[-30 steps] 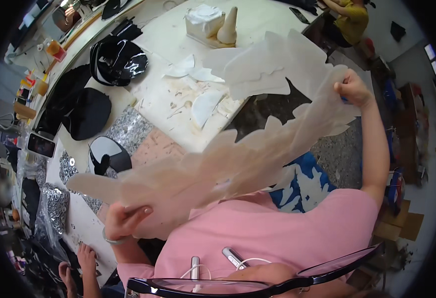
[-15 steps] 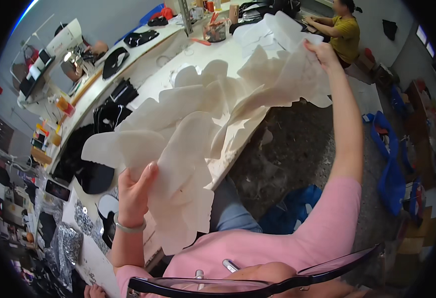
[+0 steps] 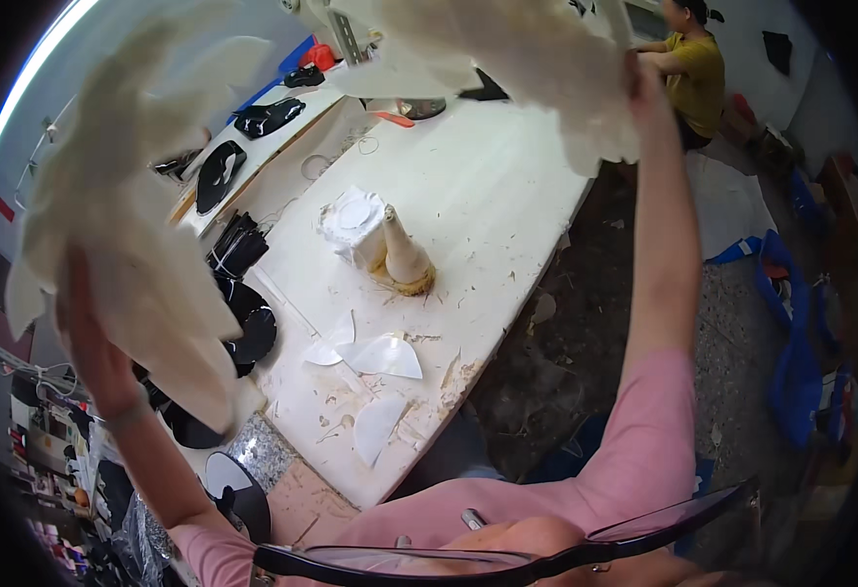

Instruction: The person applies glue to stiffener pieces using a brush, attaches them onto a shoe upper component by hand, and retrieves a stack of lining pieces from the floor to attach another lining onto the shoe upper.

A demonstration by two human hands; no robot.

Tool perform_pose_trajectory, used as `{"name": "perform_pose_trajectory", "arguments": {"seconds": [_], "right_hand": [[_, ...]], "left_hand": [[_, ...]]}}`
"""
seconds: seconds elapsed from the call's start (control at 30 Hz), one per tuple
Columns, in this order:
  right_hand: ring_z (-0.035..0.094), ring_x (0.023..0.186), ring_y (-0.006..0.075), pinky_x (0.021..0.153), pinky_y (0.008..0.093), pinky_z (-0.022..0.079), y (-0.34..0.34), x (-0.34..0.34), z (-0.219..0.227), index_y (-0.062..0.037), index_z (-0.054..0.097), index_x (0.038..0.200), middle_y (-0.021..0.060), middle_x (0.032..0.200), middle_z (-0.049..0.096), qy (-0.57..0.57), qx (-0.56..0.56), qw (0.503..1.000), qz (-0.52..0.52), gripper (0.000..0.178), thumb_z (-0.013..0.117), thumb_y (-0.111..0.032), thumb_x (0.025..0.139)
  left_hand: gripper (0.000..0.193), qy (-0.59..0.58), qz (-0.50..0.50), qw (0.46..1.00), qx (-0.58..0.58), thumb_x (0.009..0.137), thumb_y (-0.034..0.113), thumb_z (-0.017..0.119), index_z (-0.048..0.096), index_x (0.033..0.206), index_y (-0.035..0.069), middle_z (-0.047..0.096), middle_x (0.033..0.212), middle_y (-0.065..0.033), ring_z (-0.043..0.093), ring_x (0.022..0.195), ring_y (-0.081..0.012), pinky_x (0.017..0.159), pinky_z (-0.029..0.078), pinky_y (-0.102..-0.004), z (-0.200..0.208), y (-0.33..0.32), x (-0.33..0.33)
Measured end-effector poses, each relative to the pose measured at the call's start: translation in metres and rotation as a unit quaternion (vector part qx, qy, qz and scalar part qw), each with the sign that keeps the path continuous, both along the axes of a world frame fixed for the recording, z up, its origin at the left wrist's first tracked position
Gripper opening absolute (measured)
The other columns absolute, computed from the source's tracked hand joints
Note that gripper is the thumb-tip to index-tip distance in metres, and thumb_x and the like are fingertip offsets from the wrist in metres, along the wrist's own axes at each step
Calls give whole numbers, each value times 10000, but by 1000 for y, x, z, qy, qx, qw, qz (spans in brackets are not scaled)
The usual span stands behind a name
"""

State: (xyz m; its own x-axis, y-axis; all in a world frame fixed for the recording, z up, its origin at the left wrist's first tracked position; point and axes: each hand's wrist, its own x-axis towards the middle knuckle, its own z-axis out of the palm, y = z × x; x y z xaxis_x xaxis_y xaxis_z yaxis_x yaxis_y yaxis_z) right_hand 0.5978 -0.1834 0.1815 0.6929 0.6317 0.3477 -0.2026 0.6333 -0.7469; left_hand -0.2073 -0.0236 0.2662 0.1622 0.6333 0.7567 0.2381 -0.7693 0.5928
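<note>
My left hand (image 3: 96, 342), raised at the left and blurred by motion, grips a bunch of whitish cut sheet pieces (image 3: 131, 215) with rounded ends. Held up at the far right, my right hand (image 3: 646, 93) closes on a second bunch of whitish sheet pieces (image 3: 517, 59), which hangs over the far end of the table. The bunches are apart. Between my arms, a white cone-shaped thing (image 3: 405, 252) with a crusty yellow-brown base stands on the white table (image 3: 488, 196). Beside it sits a white lumpy block (image 3: 353, 217). Thin white cut pieces (image 3: 385, 356) lie nearer me.
Shiny black pieces (image 3: 221, 176) lie on a shelf along the left, with a tied black bundle (image 3: 240, 245) below. An orange-handled tool (image 3: 394, 119) rests at the back. Another person in a yellow top (image 3: 695, 83) is at the far right. Blue sheeting (image 3: 779, 342) lies on the floor.
The white sheets spread between my hands now hang as two separate bunches. My left hand has moved up and left, my right slightly up. The cone, block and loose pieces have come into view.
</note>
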Motion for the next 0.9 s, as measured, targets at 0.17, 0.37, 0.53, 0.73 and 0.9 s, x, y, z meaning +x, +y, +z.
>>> {"name": "perform_pose_trajectory", "arguments": {"seconds": [0.17, 0.37, 0.53, 0.73, 0.9], "right_hand": [[542, 1130, 268, 955, 438, 450, 106, -104, -130, -55, 520, 1252, 93, 1211, 580, 226, -40, 973, -29, 354, 509, -231, 945], [565, 1066, 246, 908, 406, 480, 107, -213, -248, -63, 497, 1252, 74, 1186, 570, 362, -91, 925, -70, 383, 617, -170, 904], [606, 955, 263, 839, 422, 503, 73, -206, -258, -20, 511, 1178, 116, 1055, 591, 311, -117, 936, -118, 346, 654, -76, 868], [633, 684, 215, 501, 370, 506, 36, -220, -240, -1, 588, 1059, 95, 864, 624, 145, -317, 937, -34, 262, 649, -167, 864], [600, 491, 194, 424, 291, 465, -19, -229, -225, 24, 680, 858, 97, 635, 644, -62, -482, 871, -74, 198, 565, -136, 836]], "left_hand": [[395, 331, 225, 794, 456, 913, 42, 441, 487, 1296, -41, 511, 1325, -173, 538, 1178, -279, 978, 462, -360, 82, 30, -16], [413, 210, 122, 888, 389, 910, 27, 464, 519, 1312, 109, 510, 1321, -156, 501, 1218, -285, 1030, 419, -362, 138, 66, 48], [578, 214, 265, 795, 501, 769, -41, 492, 526, 1307, 166, 659, 1020, -93, 600, 673, -236, 640, 502, -359, 42, 79, 232], [617, 114, -86, 945, 296, 771, -34, 501, 531, 1308, 269, 533, 1192, -120, 474, 1164, -293, 1003, 342, -516, -113, -26, 404], [591, 481, -94, 872, -15, 847, 151, 487, 325, 1415, 179, 268, 1468, -184, 227, 1393, -298, 1042, 218, -636, -301, -41, 419]]}}
